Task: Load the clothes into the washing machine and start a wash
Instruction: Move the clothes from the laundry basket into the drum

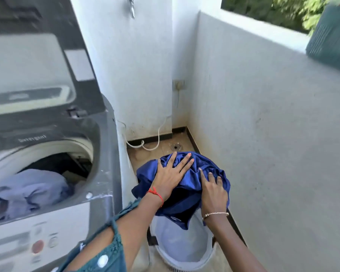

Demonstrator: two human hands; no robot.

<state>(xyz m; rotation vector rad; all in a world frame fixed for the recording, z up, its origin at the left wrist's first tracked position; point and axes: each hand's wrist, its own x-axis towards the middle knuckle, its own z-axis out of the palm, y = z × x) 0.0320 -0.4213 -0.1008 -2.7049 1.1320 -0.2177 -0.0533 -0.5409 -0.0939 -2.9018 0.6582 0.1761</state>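
1. My L hand (171, 173) lay flat on top of the blue garment (177, 209), fingers spread wide & straight, palm pressing down, gripping nothing.
2. My R hand (214, 190) sat on the garment's right side, just beside the L hand but not touching it. Index & middle fingers reached fwd over the cloth, outer fingers sank into the folds. Couldn't tell if they pinched fabric or only pressed.
3. The garment was bunched in a heap under both palms, on top of the white laundry basket (185, 246), its edges spilling over the near & left sides.
4. The basket stood on the floor just right of the washing machine (104, 154), in the corner by the wall.
5. The machine's lid (37, 65) stood raised. Pale blue clothes (31, 189) lay inside the drum opening, well left of my hands.
6. Control panel w/ a red button (37, 246) was at the near edge of the machine.
7. A white hose (151, 143) and a floor drain (176, 147) lay beyond the basket.
8. Red thread (155, 193) on my L wrist, gold bracelet (215, 213) on my R.
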